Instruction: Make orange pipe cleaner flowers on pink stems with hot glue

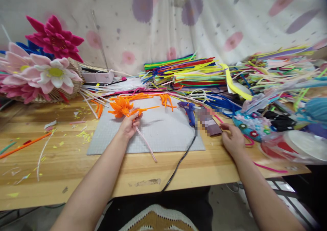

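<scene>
My left hand (pixel 129 126) is closed round the pale stem (pixel 145 143) of an orange pipe-cleaner flower (pixel 121 106), just below its petals. The flower is tilted over the grey cutting mat (pixel 163 135), and the stem's lower end points toward me. An orange strip sticks out to the right of the hand. My right hand (pixel 233 139) pinches the near edge of a dark flat object (pixel 215 129), perhaps a phone, partly hidden by pixelation. Left of that object lies a blue glue gun (pixel 190 114) with a black cord. Orange pieces (pixel 167 101) rest at the mat's back edge.
Bundles of coloured pipe cleaners (pixel 184 71) line the back, with scissors (pixel 198 95) before them. Finished felt-like flowers (pixel 55 71) stand at the left. A blue decorated piece (pixel 251 125) and a plastic-wrapped roll (pixel 293 145) lie at the right. Scraps dot the wooden table (pixel 84 176).
</scene>
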The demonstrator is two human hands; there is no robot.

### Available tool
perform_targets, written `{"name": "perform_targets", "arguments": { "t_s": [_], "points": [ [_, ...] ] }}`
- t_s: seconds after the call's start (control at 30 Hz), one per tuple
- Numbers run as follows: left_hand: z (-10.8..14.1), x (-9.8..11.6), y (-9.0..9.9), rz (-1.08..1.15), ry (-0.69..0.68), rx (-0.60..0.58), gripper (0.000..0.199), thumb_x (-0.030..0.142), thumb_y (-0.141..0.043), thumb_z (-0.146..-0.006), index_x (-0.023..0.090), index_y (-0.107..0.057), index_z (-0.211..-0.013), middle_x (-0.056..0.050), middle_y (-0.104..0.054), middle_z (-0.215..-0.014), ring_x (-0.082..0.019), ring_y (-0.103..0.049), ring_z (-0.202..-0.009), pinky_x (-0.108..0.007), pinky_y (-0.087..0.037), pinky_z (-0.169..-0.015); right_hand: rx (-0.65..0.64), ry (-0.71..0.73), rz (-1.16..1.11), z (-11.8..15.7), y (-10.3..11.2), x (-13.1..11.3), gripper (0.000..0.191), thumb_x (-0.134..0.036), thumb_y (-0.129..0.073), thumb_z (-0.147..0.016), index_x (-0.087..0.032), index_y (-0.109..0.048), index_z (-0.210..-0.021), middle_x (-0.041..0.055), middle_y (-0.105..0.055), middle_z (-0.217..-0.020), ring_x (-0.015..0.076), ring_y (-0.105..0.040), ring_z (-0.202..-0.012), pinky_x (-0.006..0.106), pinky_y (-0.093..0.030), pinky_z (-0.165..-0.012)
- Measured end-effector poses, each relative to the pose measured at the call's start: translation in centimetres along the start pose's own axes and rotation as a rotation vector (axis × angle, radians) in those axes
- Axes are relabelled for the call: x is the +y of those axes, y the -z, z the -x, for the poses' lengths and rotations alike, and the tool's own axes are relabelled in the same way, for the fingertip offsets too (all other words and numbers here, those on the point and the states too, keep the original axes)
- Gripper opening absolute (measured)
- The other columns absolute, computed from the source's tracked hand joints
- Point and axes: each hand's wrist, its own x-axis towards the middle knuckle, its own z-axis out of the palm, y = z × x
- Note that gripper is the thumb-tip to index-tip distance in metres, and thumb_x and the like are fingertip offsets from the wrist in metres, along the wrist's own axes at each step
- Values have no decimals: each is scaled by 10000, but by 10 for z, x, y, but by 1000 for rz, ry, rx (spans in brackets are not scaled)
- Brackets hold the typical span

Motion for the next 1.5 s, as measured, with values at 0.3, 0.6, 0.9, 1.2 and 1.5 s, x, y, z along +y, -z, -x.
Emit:
{"name": "perform_targets", "arguments": {
  "t_s": [0.3,0.6,0.9,1.2,1.5],
  "points": [
    [-3,-1,2,-11,-33,-31,335,13,-620,-644,159,-603,-945,-7,-612,-701,-68,-615,-621,-66,-250,-308,18,-5,10,1,-1,-6,311,-149,-427,-689,-191,-566,-965,67,-644,-841,230,-592,-810,401,-471,-760],
    [-4,-2,0,-20,-16,-9,262,28,-627,-650,141,-603,-884,-2,-615,-698,-65,-612,-605,-74,-282,-311,11,75,71,0,-5,-11,283,-166,-421,-722,-187,-562,-966,80,-642,-854,238,-578,-830,401,-467,-760],
    [-3,-1,-2,-9,-20,12,247,10,-622,-645,140,-599,-854,3,-608,-683,-66,-613,-596,-70,-280,-308,41,78,112,-1,-6,-10,275,-175,-431,-726,-186,-557,-969,87,-638,-880,244,-578,-838,409,-466,-776],
    [-2,-1,-3,-15,-21,26,243,27,-629,-656,144,-592,-865,3,-605,-695,-61,-610,-590,-71,-279,-313,-45,211,60,0,-2,-21,313,-173,-453,-720,-202,-551,-1015,64,-647,-906,232,-558,-895,407,-447,-851],
    [-1,0,-5,-23,-12,47,232,24,-610,-677,143,-578,-874,5,-600,-682,-56,-606,-575,-67,-281,-310,-10,131,108,-1,-2,-25,297,-176,-457,-704,-192,-559,-982,77,-648,-907,244,-558,-893,410,-451,-833]
  ]
}}
